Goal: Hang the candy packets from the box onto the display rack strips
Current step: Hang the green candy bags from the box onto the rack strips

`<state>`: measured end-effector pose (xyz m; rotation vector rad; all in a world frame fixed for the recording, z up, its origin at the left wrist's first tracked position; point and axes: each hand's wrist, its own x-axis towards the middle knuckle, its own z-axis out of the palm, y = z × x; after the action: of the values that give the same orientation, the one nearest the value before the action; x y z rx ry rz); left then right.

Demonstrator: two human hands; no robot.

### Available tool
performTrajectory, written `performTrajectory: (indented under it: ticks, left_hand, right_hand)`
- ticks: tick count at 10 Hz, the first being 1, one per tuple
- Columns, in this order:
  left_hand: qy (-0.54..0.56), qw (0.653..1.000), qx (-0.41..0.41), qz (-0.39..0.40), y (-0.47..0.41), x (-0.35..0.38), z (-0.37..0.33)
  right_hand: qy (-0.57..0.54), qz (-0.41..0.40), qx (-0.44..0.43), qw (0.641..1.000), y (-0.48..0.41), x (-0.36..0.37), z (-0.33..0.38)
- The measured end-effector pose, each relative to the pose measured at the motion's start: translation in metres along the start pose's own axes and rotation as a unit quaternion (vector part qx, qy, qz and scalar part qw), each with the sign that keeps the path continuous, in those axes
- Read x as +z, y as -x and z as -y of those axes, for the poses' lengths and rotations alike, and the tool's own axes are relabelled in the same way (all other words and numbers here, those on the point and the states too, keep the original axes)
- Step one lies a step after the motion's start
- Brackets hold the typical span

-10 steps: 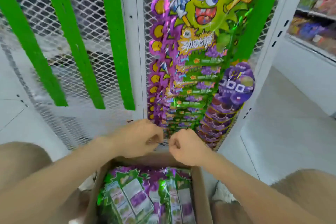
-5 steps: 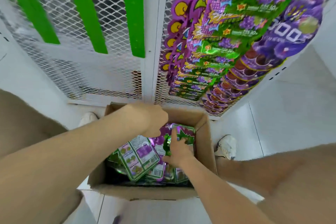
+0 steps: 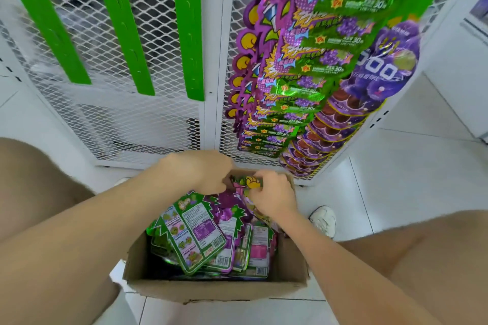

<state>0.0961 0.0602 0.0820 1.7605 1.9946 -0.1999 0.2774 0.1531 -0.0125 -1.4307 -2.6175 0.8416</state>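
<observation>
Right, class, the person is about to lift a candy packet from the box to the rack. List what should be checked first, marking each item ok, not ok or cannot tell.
1. Right hand grips the packet: ok, its fingers curl round the packet's top edge.
2. Left hand also holds it: cannot tell, its fingertips are hidden.
3. Only one packet taken: cannot tell, the hands cover most of it.
4. Free strip to hang it on: ok, the green strips on the left panel are bare.
5. Stock left in the box: ok, loose packets lie piled inside.
</observation>
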Motion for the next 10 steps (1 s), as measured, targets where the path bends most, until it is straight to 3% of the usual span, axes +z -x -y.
performTrajectory:
  ticks: [2, 3, 4, 5, 6, 7, 8, 10]
  left_hand:
    - [0.104, 0.991, -0.013, -0.08, 0.002, -0.024, 0.024]
    - [0.269, 0.949, 0.014, -0.162, 0.009, -0.041, 0.036]
    - [0.37, 0.903, 0.082, -0.203, 0.025, -0.056, 0.029]
    - [0.354, 0.898, 0.146, -0.215, 0.042, -0.082, 0.013]
    - [0.344, 0.893, 0.171, -0.235, 0.061, -0.121, -0.001]
    - [0.327, 0.889, 0.186, -0.26, 0.074, -0.164, -0.012]
    - [0.302, 0.871, 0.186, -0.341, 0.078, -0.207, -0.027]
    - [0.295, 0.802, 0.192, -0.483, 0.071, -0.295, -0.064]
  right_hand:
    - [-0.247, -0.04, -0.052, 0.967, 0.007, -0.091, 0.034]
    - [-0.334, -0.066, -0.03, 0.94, 0.009, -0.111, 0.035]
    - [-0.296, -0.144, -0.059, 0.942, 0.018, -0.127, 0.043]
    - [-0.169, -0.206, -0.161, 0.95, 0.034, -0.149, 0.061]
    - [-0.114, -0.251, -0.234, 0.932, 0.041, -0.18, 0.081]
    - [-0.134, -0.266, -0.26, 0.919, 0.041, -0.223, 0.098]
    - [-0.143, -0.257, -0.28, 0.914, 0.038, -0.275, 0.115]
    - [-0.164, -0.371, -0.297, 0.865, 0.017, -0.373, 0.146]
